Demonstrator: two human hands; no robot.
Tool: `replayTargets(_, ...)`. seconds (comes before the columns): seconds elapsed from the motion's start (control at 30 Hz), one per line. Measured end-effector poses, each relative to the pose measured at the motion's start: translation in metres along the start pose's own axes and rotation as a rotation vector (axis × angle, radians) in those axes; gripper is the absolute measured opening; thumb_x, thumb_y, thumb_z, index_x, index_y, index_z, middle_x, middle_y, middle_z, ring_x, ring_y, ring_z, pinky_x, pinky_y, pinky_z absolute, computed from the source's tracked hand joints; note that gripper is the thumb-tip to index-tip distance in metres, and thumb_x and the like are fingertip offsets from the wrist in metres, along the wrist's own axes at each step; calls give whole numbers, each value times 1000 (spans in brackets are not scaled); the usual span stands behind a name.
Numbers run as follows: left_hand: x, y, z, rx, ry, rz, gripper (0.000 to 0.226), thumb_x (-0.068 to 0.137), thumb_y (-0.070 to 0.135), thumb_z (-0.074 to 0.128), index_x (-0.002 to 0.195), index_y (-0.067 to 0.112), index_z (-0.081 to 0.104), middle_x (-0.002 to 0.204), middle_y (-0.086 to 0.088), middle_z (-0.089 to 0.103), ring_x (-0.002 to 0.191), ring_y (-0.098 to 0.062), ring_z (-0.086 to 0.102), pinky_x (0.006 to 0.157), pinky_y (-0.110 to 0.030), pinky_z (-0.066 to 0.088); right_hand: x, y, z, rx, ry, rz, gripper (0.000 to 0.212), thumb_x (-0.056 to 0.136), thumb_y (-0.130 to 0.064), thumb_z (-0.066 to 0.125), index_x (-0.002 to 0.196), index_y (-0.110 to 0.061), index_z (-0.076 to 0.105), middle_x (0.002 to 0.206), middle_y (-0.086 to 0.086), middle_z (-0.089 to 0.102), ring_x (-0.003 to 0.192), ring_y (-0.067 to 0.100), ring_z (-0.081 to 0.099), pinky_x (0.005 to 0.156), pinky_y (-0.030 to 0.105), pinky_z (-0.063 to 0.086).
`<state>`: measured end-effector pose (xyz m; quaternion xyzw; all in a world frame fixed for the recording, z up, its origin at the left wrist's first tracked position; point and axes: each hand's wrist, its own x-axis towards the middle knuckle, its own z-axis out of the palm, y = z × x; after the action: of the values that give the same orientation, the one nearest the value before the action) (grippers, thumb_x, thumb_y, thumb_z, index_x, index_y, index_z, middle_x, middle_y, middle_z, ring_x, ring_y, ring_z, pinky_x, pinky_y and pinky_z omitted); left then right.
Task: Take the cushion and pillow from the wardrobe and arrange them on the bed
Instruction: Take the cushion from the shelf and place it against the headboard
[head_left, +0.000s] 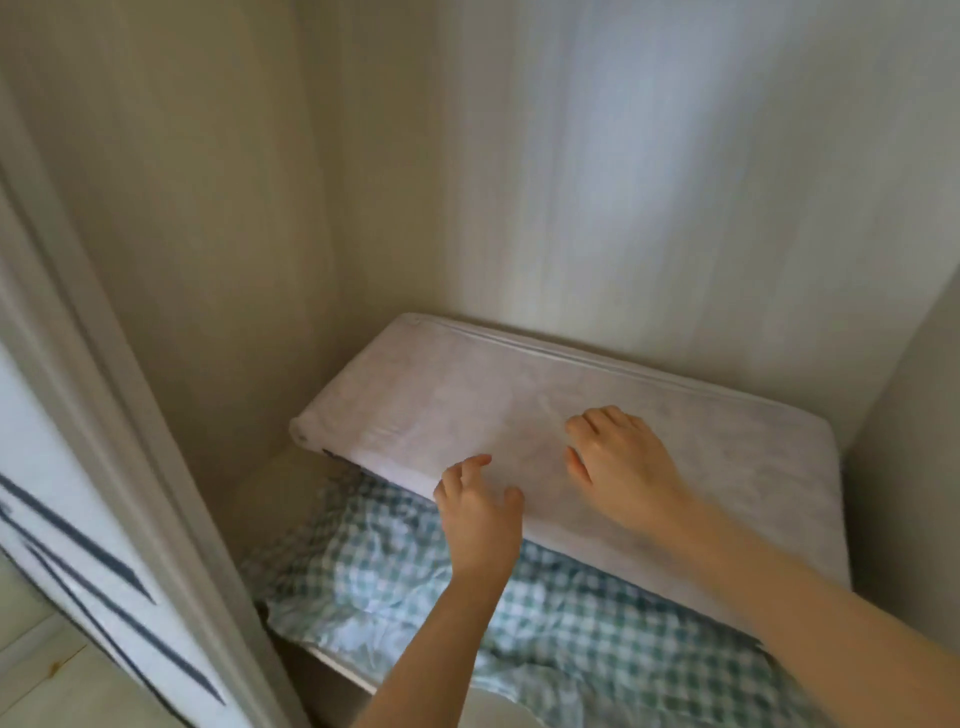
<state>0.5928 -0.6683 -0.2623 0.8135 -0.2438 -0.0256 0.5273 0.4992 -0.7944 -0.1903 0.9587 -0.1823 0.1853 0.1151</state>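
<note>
The right hand (621, 467) lies flat on top of the white cushion (701, 467), fingers spread wide. The left hand (478, 514) touches the cushion's front edge with bent fingers; I cannot tell if it grips. Under the cushion is a green checked cloth (545, 639). The wardrobe (675, 182) walls stand behind and beside the cushion.

open air fills the wardrobe bay above the white cushion (519, 415), reachable from 6 o'clock. the left wall (208, 260) shuts off 9 o'clock, the back wall (623, 182) 12, the right wall (914, 467) 3. a gap lies between the white cushion and the left wall. the door (62, 493) crowds 8 o'clock.
</note>
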Motion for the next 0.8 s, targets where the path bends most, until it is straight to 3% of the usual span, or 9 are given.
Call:
replayTargets(0.1, 10, -3, 25, 209, -56, 187, 56, 94, 21, 61, 146, 9, 43, 153, -11, 39, 147, -33, 22, 121, -41, 19, 12, 30, 17, -32, -58, 67, 30, 94, -30, 45, 110, -10, 61, 106, 11, 64, 101, 33, 57, 84, 41, 45)
replayTargets(0.2, 14, -22, 44, 402, -134, 313, 63, 101, 37, 49, 156, 16, 28, 165, -5, 18, 153, -34, 5, 122, -47, 0, 27, 50, 35, -63, -114, 131, 36, 95, -35, 39, 115, -11, 57, 114, 9, 61, 107, 31, 54, 86, 40, 43)
replayTargets(0.4, 4, -72, 45, 503, -167, 405, 64, 98, 52, 31, 156, 24, 29, 163, -3, 26, 150, -38, 17, 116, -58, 19, 55, 75, 53, -160, -131, 216, 45, 94, -38, 39, 127, -8, 50, 131, 12, 52, 119, 32, 47, 96, 41, 37)
replayTargets(0.53, -2, -93, 36, 584, -206, 435, 66, 101, 61, 17, 158, 27, 18, 164, -2, 24, 150, -35, 20, 120, -51, 20, 79, 78, 43, -128, -50, 271, 53, 95, -41, 42, 136, -7, 44, 137, 20, 46, 120, 39, 46, 99, 46, 36)
replayTargets(0.8, -9, -93, 28, 594, -230, 431, 68, 98, 57, 29, 156, 20, 31, 162, -5, 28, 147, -37, 27, 114, -48, 23, 100, 78, 32, -63, -158, 494, 62, 97, -56, 27, 126, -6, 49, 129, 21, 55, 118, 40, 52, 99, 52, 39)
